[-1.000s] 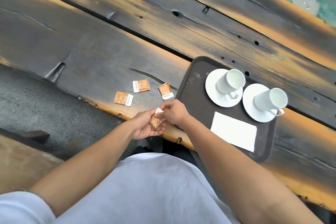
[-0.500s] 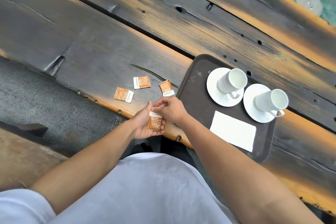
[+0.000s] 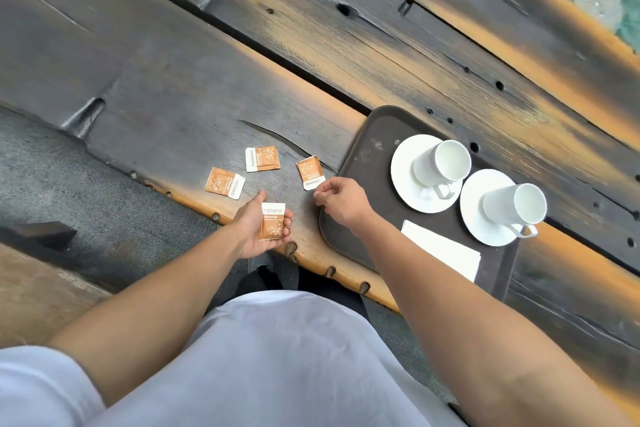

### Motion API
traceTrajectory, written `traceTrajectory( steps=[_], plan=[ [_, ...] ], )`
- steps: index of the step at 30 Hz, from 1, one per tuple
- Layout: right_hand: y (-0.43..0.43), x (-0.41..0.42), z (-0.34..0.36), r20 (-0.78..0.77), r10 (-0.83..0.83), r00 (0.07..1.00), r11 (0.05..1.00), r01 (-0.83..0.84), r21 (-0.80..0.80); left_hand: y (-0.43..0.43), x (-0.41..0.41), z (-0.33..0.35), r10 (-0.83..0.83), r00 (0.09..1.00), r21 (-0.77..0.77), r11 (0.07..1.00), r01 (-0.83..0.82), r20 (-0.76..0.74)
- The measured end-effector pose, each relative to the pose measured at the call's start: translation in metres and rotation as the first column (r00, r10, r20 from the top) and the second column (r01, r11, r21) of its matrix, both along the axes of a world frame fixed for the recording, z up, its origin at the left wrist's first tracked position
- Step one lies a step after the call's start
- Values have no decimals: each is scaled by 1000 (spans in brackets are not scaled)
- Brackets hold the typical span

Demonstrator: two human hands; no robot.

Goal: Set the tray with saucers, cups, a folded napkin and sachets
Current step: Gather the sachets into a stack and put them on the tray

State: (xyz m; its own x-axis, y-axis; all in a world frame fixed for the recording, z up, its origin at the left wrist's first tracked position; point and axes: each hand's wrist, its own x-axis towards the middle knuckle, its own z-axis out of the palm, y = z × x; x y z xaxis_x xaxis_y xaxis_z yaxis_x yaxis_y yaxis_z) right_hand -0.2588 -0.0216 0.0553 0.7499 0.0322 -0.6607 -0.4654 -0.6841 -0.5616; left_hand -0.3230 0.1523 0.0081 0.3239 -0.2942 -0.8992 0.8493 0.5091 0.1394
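Observation:
A dark brown tray [image 3: 369,142] lies on the wooden table at the right. On it stand two white saucers [image 3: 403,180] [image 3: 474,218], each with a white cup [image 3: 445,163] [image 3: 516,208], and a folded white napkin [image 3: 446,251]. My left hand [image 3: 258,229] lies palm up at the table's near edge with an orange sachet [image 3: 272,221] resting in it. My right hand [image 3: 341,199] hovers over the tray's left edge, fingers loosely curled, holding nothing. Three more orange sachets [image 3: 225,183] [image 3: 262,158] [image 3: 310,172] lie on the table left of the tray.
The table is rough dark planks with orange edges, knots and a gap between boards [image 3: 242,42]. Its near edge runs diagonally past my hands. Below lies grey pavement [image 3: 69,191]. My white shirt fills the bottom of the view.
My hands have separated. The right hand let go of the sachet and moved right toward the tray; the left hand turned palm up and keeps the sachet.

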Motion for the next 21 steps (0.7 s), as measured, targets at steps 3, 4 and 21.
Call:
traceTrajectory(
  steps=[3, 4, 21],
  plan=[
    [2, 11, -6, -3, 44, 999, 998, -44, -36, 2, 4, -6, -10, 1000, 55, 998, 11, -19],
    [4, 14, -7, -8, 67, 998, 996, -67, -51, 3, 5, -8, -14, 1000, 69, 997, 16, -27],
    [33, 22, -32, 93, 113, 989, 943, -77, -325, -11, 19, -14, 9, 992, 307, 951, 31, -127]
  ],
)
